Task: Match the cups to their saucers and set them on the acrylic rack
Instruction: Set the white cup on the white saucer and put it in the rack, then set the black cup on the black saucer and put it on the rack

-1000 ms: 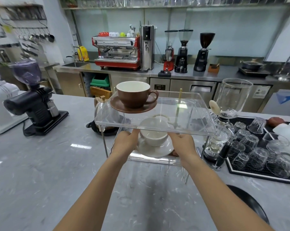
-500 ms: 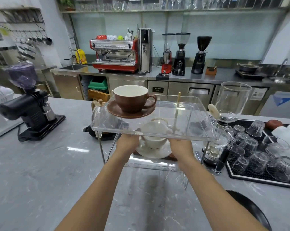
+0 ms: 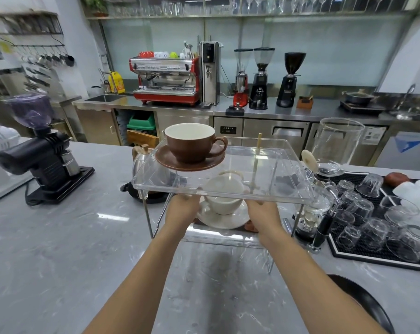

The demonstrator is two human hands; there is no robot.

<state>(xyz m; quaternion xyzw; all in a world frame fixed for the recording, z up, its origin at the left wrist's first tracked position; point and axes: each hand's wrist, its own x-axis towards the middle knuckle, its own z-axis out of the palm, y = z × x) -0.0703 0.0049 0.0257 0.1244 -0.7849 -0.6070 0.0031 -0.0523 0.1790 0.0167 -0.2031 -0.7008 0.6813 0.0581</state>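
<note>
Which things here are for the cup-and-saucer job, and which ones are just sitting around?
For the job:
- brown ceramic cup on its brown saucer
- white ceramic cup on its white saucer
- clear acrylic two-shelf rack
- left hand and right hand, either side of the white saucer

Just sitting around:
- black coffee grinder
- upturned clear glasses
- red espresso machine

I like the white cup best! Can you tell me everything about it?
The white cup is round and wide, looks like glazed ceramic, and looks empty. It stands upright on a matching white saucer on the lower shelf of the clear rack, under the top shelf, so you see part of it through the plastic. Its looped handle points to the far side. The left hand and right hand are at the saucer's two sides; the cup itself looks untouched by them.
</note>
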